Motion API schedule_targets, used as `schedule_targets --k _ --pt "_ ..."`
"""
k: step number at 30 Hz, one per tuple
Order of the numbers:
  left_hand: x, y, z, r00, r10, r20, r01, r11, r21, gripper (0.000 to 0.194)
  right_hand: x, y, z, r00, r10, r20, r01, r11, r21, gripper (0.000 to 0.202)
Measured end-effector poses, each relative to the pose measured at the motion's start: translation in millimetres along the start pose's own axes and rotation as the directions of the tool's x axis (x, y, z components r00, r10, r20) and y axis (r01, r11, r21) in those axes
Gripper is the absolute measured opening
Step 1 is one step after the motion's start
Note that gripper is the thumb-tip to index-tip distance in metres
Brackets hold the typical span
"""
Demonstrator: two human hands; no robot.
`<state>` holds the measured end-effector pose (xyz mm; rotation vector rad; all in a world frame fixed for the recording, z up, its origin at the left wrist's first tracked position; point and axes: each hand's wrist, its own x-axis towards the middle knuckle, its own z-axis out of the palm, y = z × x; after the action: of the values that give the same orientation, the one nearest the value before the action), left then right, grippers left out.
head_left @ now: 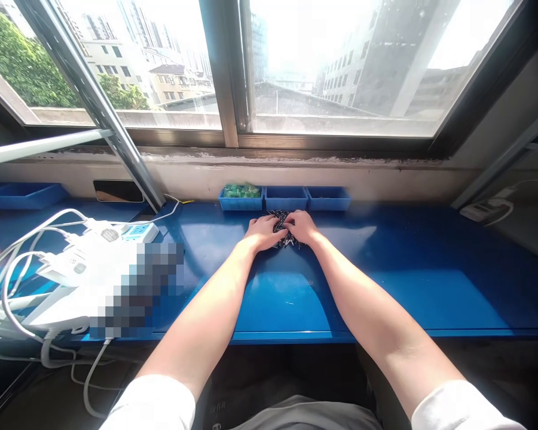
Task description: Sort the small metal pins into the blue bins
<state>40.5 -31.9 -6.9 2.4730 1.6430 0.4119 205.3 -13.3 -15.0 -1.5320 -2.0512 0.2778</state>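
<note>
Right at the frame's centre, the left hand [263, 233] and right hand [302, 227] curl over a pile of small dark pieces [289, 240] on the blue tabletop [291, 301]; whether either grips one, can't tell! Just above, green pieces [241, 191] fill a blue bin [242, 204].

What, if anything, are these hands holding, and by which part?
Can't be told: the left hand and right hand touch a pile of dark pieces, too small to show any hold.
</note>
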Motion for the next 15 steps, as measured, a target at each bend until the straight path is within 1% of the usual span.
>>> schedule_targets --k 7,10,12,15 --pt "-2.4 2.4 -0.9 1.000 -0.001 -0.014 0.001 1.000 0.002 0.057 4.1 1.1 3.5 0.999 0.032 0.034 -0.031 0.999 -0.038 0.017" --pt "-2.7 3.5 -1.9 0.999 0.001 -0.042 -0.002 1.000 -0.012 0.055 4.0 -0.3 4.2 0.999 0.032 0.042 -0.029 0.997 -0.065 0.019" --pt "-2.6 4.0 -2.8 0.995 -0.001 -0.100 -0.002 1.000 -0.031 0.051 2.8 -1.9 3.2 0.999 0.029 0.025 -0.027 0.997 -0.071 0.020" --pt "-2.2 4.7 -3.5 0.971 0.016 -0.239 -0.033 0.997 -0.067 0.039 0.9 -4.0 0.1 1.000 0.004 -0.022 -0.005 0.999 -0.035 0.023"
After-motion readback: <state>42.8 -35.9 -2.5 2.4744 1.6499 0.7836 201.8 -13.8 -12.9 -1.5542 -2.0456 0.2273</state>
